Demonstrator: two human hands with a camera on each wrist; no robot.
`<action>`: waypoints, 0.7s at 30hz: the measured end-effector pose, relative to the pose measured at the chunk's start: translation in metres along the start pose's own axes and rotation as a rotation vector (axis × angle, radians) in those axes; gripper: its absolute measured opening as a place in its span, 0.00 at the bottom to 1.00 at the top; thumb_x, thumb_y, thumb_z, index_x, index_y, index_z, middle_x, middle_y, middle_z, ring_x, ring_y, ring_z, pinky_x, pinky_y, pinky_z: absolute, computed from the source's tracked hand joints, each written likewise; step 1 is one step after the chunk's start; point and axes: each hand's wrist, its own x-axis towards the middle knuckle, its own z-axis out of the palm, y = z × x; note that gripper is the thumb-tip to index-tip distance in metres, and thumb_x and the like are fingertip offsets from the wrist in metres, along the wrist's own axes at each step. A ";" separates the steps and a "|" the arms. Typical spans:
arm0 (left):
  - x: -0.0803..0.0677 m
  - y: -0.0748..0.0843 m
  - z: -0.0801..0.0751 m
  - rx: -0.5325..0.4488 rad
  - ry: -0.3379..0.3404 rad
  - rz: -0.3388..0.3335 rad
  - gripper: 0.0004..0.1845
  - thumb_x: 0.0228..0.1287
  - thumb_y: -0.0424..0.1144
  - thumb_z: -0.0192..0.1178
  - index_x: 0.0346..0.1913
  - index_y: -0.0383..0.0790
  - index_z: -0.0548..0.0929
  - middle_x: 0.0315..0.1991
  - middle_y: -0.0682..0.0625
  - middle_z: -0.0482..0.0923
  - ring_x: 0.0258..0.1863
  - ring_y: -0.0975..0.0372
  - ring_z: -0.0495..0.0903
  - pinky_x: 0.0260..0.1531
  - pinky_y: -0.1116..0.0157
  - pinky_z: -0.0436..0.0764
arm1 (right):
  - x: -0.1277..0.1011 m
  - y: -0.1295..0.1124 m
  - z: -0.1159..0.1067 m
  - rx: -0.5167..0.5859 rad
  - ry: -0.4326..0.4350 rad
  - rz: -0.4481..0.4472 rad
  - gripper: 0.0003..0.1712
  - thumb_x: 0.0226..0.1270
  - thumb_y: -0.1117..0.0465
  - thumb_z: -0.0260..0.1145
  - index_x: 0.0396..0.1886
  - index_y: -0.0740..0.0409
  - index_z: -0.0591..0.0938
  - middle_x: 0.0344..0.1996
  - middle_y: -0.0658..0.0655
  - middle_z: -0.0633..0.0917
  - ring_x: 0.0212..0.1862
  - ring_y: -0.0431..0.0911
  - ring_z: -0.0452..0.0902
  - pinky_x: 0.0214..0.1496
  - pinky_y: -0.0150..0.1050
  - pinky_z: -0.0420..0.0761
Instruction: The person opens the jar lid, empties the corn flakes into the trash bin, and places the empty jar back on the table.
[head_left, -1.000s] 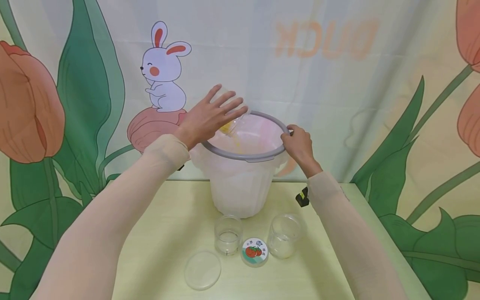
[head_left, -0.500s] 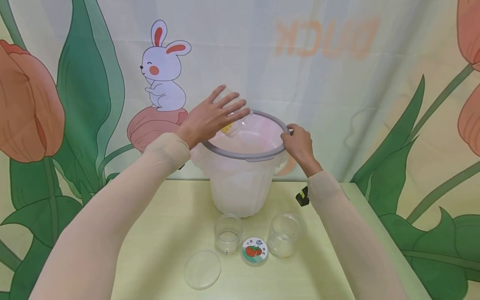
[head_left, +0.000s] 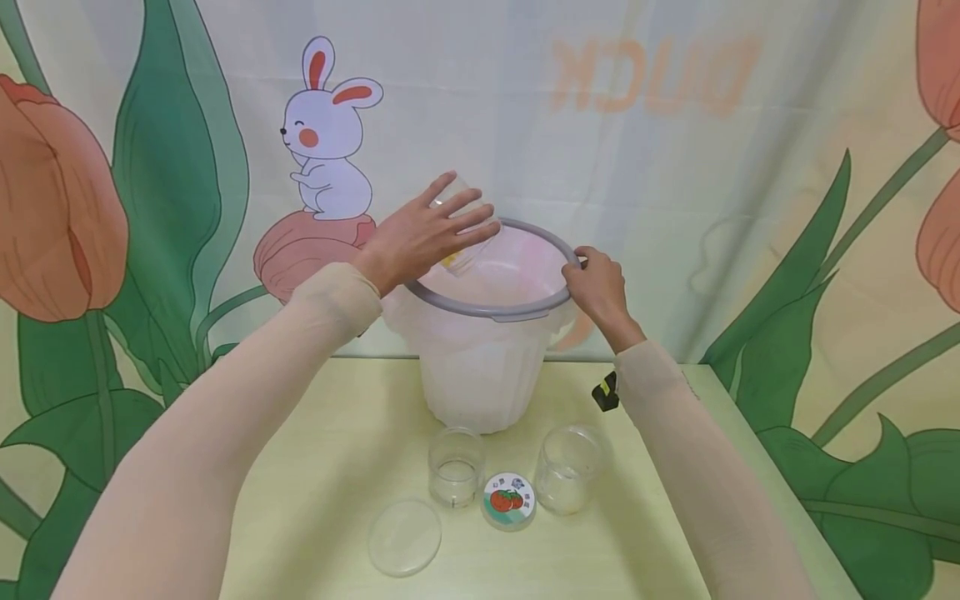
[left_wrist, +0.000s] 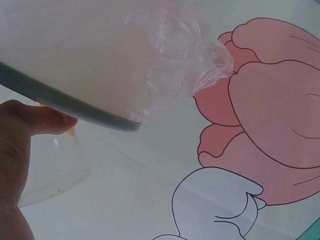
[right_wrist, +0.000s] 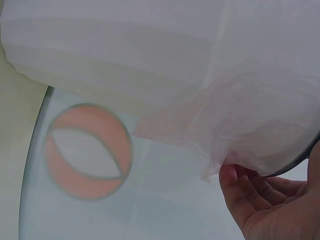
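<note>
In the head view my left hand (head_left: 420, 237) holds a clear plastic jar (head_left: 478, 248), tipped mouth-down over the open top of a white trash bin (head_left: 480, 375). Some yellow residue shows in the jar near its lower side. Its fingers lie spread across the jar's outside, and in the left wrist view the thumb is by the bin's grey rim (left_wrist: 75, 107). My right hand (head_left: 600, 287) grips that rim on the right side. A thin translucent pinkish bag (right_wrist: 240, 120) lines the bin and hangs over the outside, near the right fingertips.
On the table (head_left: 315, 467) before the bin stand two clear open jars, a left jar (head_left: 456, 475) and a right jar (head_left: 570, 475). Between them lies a lid with a tomato picture (head_left: 509, 502). A clear lid (head_left: 405, 537) lies at front left. A printed curtain (head_left: 525, 125) hangs behind.
A thin yellow stream fell from the tipped jar one second ago; it no longer shows. My left hand has shifted slightly right. The right hand keeps its hold on the rim.
</note>
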 end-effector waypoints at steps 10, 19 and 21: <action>0.000 0.002 0.000 0.002 -0.033 0.035 0.56 0.50 0.42 0.73 0.78 0.53 0.48 0.78 0.50 0.50 0.78 0.50 0.47 0.77 0.44 0.36 | -0.001 -0.001 -0.003 0.005 -0.009 -0.002 0.31 0.68 0.54 0.52 0.69 0.58 0.71 0.54 0.64 0.83 0.45 0.55 0.85 0.46 0.47 0.83; 0.000 0.002 0.002 0.013 -0.028 0.052 0.56 0.49 0.42 0.73 0.78 0.53 0.49 0.78 0.50 0.51 0.78 0.51 0.47 0.77 0.44 0.37 | 0.000 -0.001 -0.002 -0.003 -0.007 -0.007 0.31 0.68 0.54 0.52 0.70 0.58 0.71 0.53 0.64 0.84 0.44 0.55 0.85 0.44 0.46 0.83; 0.000 0.002 0.002 0.013 -0.019 0.057 0.55 0.50 0.41 0.73 0.78 0.54 0.49 0.77 0.50 0.51 0.78 0.51 0.48 0.77 0.44 0.37 | 0.000 -0.001 -0.002 -0.003 -0.005 -0.008 0.31 0.67 0.54 0.52 0.70 0.58 0.71 0.53 0.64 0.84 0.44 0.55 0.85 0.44 0.47 0.83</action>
